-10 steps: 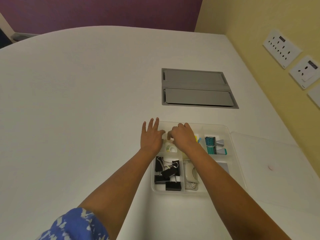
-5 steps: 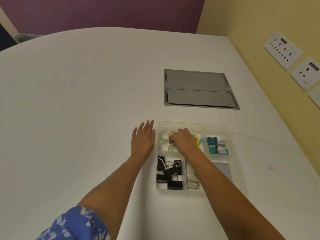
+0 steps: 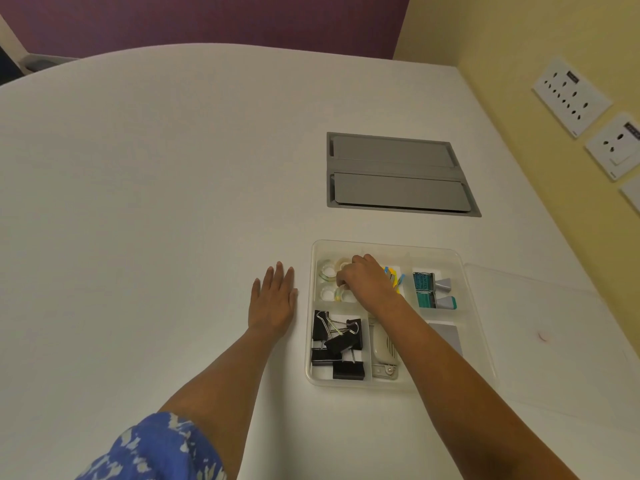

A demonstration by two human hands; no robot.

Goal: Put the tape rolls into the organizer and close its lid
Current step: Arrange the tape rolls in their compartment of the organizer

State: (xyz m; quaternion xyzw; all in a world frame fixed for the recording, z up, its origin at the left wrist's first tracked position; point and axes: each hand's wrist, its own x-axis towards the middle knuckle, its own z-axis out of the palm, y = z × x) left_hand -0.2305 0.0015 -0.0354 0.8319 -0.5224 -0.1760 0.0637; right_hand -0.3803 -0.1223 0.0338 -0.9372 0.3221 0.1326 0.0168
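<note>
- White bench [image 3: 156, 202] with a curved far edge fills most of the view. It meets a yellow wall at three o'clock that carries white socket plates [image 3: 571, 97].
- Clear plastic lid [image 3: 554, 341] lies flat on the bench at three o'clock of the organizer, its near-left edge touching the organizer's right wall. It is fully off the tray.
- Grey metal cable hatch [image 3: 398, 174], two flaps shut, is set flush in the bench at twelve o'clock of the organizer, a little apart from it.
- Clear organizer [image 3: 381, 244] sits open on the bench, split into compartments.
- Right hand [image 3: 367, 282] reaches into the organizer's eleven o'clock compartment, knuckles up and fingers curled down onto the tape rolls. The thumb is hidden, so I cannot tell whether it grips a roll or only touches it.
- Left hand [image 3: 273, 303] lies palm down on the bench at nine o'clock of the organizer, fingers straight and close together, holding nothing. It is just beside the left wall but not touching it.
- Black binder clips [image 3: 337, 344] are heaped in the seven o'clock compartment.
- Beige stapler [image 3: 382, 348] lies lengthwise in the narrow slot at six o'clock, partly under the right forearm.
- Teal staple boxes [image 3: 423, 289] sit in the one o'clock compartment, one behind the other.
- Clear tape rolls [image 3: 326, 270] lie flat inside the eleven o'clock compartment, four in view, those on the right partly under the right hand.
- Yellow and blue tabs [image 3: 393, 273] show just past the right hand's knuckles.
</note>
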